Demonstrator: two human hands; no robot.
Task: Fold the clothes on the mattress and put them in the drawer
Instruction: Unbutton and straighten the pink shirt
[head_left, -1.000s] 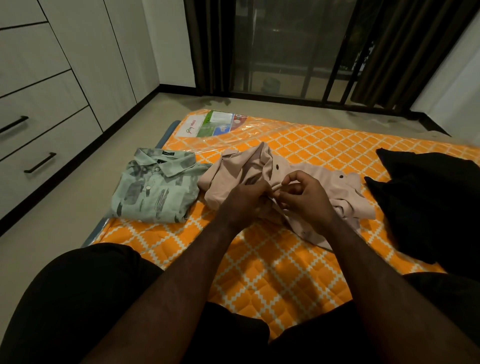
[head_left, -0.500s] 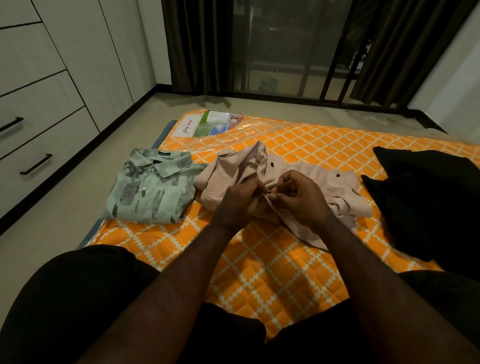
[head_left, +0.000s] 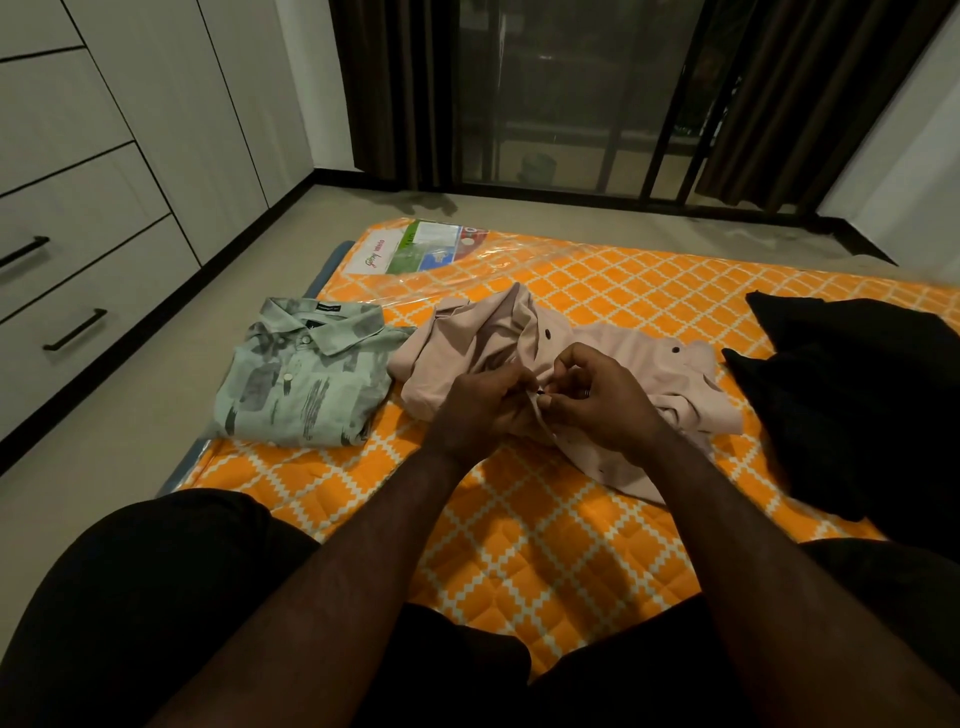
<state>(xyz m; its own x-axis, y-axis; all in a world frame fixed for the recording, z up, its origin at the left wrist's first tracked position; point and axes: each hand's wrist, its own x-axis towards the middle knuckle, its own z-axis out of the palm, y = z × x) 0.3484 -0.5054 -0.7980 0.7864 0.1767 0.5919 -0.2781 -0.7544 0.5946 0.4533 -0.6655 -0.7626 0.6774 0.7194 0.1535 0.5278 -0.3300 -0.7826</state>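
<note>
1. So, one down: the green patterned shirt (head_left: 306, 379) was already folded flat, collar up, lying just beside the pink shirt (head_left: 623, 358) on its drawer-ward side.
2. The pink shirt itself was a crumpled heap on the mattress (head_left: 545, 545), front open, not folded at all.
3. A black pile of clothing (head_left: 857, 395) sat on the pink shirt's other side and looked untouched.
4. The drawers (head_left: 78, 291) were closed, well apart from the pink shirt across the floor, so putting away hadn't started, I'd say.
5. Both hands sat right on the pink shirt's middle. The left hand (head_left: 478, 410) pinched one front edge, the right hand (head_left: 597, 400) pinched the other, fingertips nearly touching. My guess is it was buttoning before the fold.
</note>
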